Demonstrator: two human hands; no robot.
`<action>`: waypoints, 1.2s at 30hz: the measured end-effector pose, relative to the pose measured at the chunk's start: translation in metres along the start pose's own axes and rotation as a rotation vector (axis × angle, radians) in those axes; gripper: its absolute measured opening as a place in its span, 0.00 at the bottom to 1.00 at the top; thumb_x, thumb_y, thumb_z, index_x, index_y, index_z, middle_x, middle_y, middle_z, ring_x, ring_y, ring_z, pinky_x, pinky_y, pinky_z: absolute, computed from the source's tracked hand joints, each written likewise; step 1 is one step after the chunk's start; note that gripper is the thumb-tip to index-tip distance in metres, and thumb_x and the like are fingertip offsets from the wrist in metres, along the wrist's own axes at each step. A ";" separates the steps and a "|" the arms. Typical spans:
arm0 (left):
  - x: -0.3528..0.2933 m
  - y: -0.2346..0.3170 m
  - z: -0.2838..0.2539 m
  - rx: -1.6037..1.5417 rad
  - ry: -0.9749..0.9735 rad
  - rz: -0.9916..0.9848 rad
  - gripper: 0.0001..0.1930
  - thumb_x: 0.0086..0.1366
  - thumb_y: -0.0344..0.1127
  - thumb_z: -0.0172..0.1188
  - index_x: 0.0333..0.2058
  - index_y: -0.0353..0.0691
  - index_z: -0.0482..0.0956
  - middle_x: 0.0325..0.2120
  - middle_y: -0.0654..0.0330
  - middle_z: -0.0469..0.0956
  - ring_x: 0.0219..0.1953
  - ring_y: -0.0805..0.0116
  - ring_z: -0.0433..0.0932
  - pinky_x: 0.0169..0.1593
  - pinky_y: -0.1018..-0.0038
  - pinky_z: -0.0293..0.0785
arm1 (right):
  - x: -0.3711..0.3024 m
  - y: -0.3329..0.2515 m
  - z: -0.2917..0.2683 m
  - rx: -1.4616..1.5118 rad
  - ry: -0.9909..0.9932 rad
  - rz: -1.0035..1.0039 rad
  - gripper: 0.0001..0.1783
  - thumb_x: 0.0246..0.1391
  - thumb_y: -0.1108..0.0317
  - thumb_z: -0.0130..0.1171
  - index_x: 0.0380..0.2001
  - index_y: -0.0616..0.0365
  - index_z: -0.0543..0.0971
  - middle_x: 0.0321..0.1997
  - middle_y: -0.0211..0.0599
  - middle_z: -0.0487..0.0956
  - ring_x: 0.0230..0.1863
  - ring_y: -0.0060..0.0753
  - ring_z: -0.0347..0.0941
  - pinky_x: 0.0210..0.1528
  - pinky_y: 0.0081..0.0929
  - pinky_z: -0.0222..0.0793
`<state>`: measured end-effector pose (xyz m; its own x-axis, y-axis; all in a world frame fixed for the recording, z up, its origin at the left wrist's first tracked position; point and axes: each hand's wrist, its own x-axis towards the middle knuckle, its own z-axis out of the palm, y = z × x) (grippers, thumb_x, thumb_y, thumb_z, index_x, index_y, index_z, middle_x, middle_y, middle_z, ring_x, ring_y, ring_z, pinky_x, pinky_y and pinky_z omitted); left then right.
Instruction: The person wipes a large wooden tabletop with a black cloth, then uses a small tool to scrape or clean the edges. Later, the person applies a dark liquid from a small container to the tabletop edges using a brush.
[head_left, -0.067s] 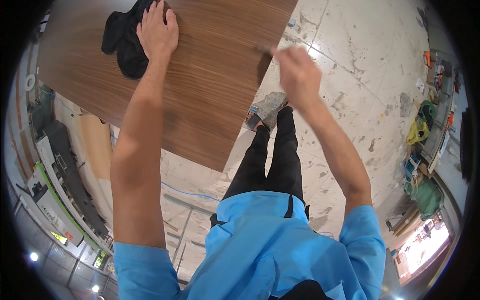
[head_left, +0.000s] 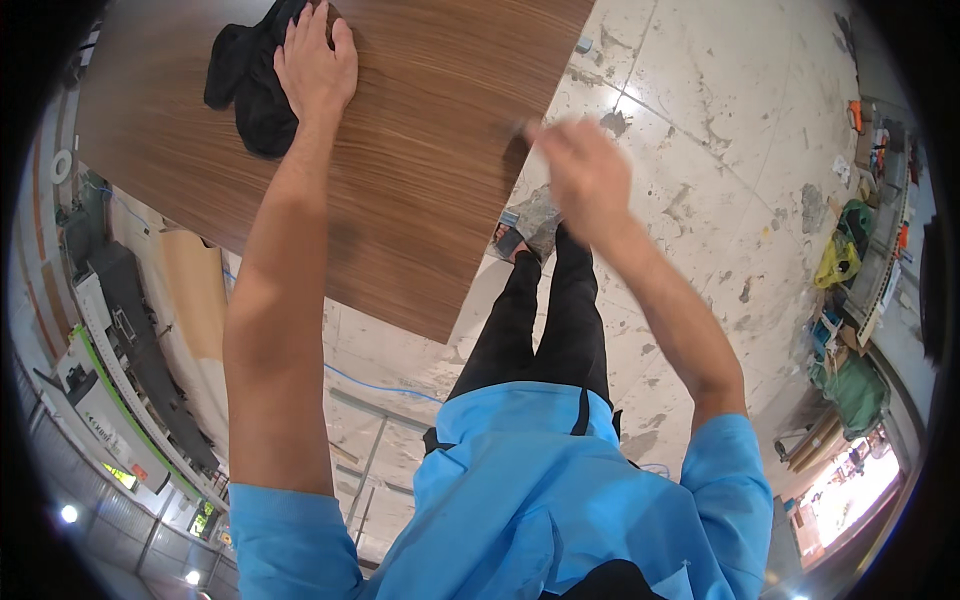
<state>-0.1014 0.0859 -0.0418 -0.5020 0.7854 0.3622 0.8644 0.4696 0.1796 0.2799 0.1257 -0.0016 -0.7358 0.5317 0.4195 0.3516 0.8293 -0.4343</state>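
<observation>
A large brown wood-grain board (head_left: 420,160) spans the upper left of the view. On it lies a crumpled black cloth (head_left: 262,118). My left hand (head_left: 318,75) rests flat over the cloth's right side and the board, with its fingers stretched out. At the board's right edge, my right hand (head_left: 590,175) is curled, its fingers drawn together and blurred by motion. Its fingertips reach the edge; what they hold, if anything, is too smeared to make out. A dark shadow falls on the board beside them.
My legs and sandalled foot (head_left: 508,240) stand close to the board's near right corner. A blue hose (head_left: 380,385) runs across the worn floor (head_left: 700,250). Bags and a green sack (head_left: 852,390) line the right side. A long machine (head_left: 120,430) stands at left.
My right hand has moved down along the board's edge, toward me and slightly left. My left hand stays in place on the cloth.
</observation>
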 end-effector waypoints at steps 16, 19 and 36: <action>-0.085 0.196 -0.020 -0.165 -0.368 0.400 0.37 0.77 0.48 0.48 0.75 0.30 0.52 0.78 0.43 0.48 0.79 0.41 0.43 0.76 0.35 0.33 | -0.157 -0.025 -0.046 1.060 0.041 1.177 0.08 0.57 0.83 0.66 0.40 0.65 0.86 0.34 0.28 0.80 0.33 0.17 0.75 0.37 0.18 0.71; -0.012 0.227 0.026 -0.212 -0.284 0.391 0.36 0.78 0.49 0.45 0.75 0.32 0.52 0.78 0.46 0.48 0.79 0.40 0.43 0.76 0.34 0.34 | -0.154 -0.007 -0.052 1.069 0.103 1.224 0.07 0.58 0.83 0.65 0.39 0.64 0.86 0.34 0.27 0.79 0.32 0.16 0.74 0.35 0.18 0.70; 0.221 0.357 0.146 0.082 -0.278 0.021 0.32 0.81 0.54 0.36 0.76 0.45 0.57 0.77 0.50 0.52 0.79 0.43 0.45 0.76 0.34 0.37 | -0.191 0.104 -0.126 1.051 0.288 1.471 0.09 0.56 0.81 0.68 0.41 0.65 0.86 0.32 0.26 0.82 0.31 0.14 0.73 0.36 0.17 0.70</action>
<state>0.0916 0.4861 -0.0317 -0.4825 0.8703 0.0988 0.8751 0.4742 0.0965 0.5305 0.1319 -0.0262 -0.0507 0.7483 -0.6615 -0.0047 -0.6625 -0.7491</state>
